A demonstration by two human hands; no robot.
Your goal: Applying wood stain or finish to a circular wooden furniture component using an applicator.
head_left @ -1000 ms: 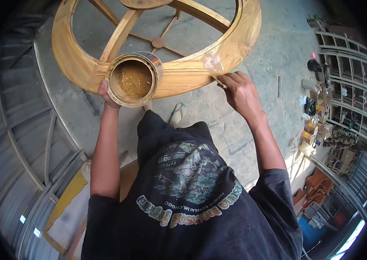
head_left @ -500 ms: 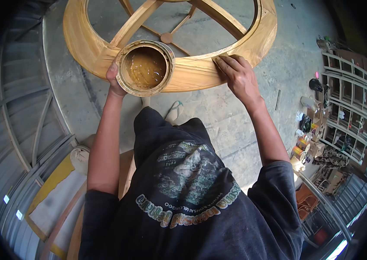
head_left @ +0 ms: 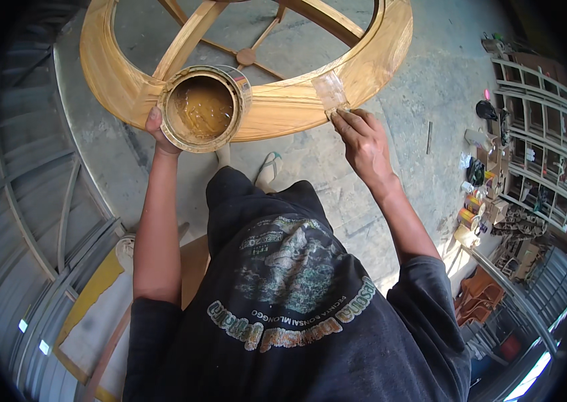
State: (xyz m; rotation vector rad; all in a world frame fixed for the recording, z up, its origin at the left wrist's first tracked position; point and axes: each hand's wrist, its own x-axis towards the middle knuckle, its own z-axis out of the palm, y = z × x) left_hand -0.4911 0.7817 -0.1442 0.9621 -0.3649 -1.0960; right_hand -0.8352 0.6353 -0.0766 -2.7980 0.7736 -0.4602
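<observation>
My left hand (head_left: 160,130) is closed round the side of an open round can (head_left: 240,100), its thumb up against the wall. Inside lies a brown, glossy paste or liquid (head_left: 201,110), and the rim is smeared with it. My right hand (head_left: 362,137) is closed, fingertips pinched together at the near edge of a round wooden table frame (head_left: 283,110). What the fingertips hold is too small to make out. Just beyond them, a pale shiny patch (head_left: 329,89) shows on the wood; whether it is a wet smear or a thin sheet is unclear.
Crossed wooden stretchers meet at a small disc (head_left: 246,57) below the frame's opening. Slatted wooden frames (head_left: 538,127) lean at the right, beside several cans and boxes (head_left: 474,208). A metal wall (head_left: 22,181) runs along the left. Concrete floor (head_left: 404,141) lies underneath.
My right hand has drawn back toward me to the frame's near edge, uncovering the pale patch. The can and table frame appear shifted slightly left in view.
</observation>
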